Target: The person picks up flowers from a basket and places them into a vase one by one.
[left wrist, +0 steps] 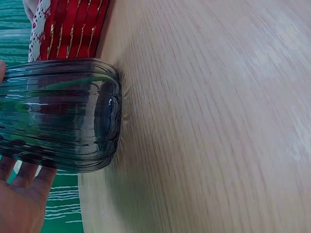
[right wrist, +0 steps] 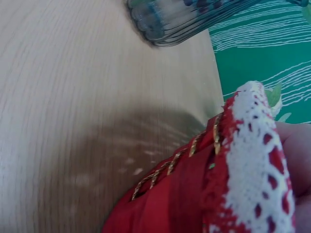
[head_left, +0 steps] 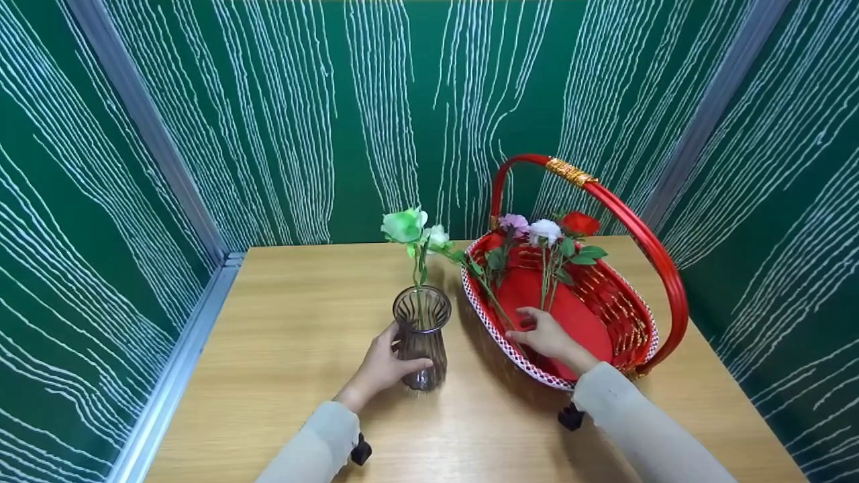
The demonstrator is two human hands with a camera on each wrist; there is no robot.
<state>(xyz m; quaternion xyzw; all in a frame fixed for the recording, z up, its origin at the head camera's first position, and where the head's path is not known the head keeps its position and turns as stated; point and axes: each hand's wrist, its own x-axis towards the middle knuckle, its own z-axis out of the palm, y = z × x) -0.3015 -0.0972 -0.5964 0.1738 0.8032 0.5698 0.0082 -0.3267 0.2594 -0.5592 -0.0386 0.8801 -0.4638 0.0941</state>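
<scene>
Three flowers — purple, white and red — lay in the basket, their blooms seen only from the head; the left wrist view showed the ribbed base of the vase close up, the right wrist view the basket's outer wall with its gold cords. The vase, a green flower inside it, stood upright between the hands. A pale flower leaned over the basket's rim, its stem reaching the right hand. The left hand was curled round the vase; the right had thumb and finger slightly parted at the stem — whether they pinched it, I couldn't tell.
</scene>
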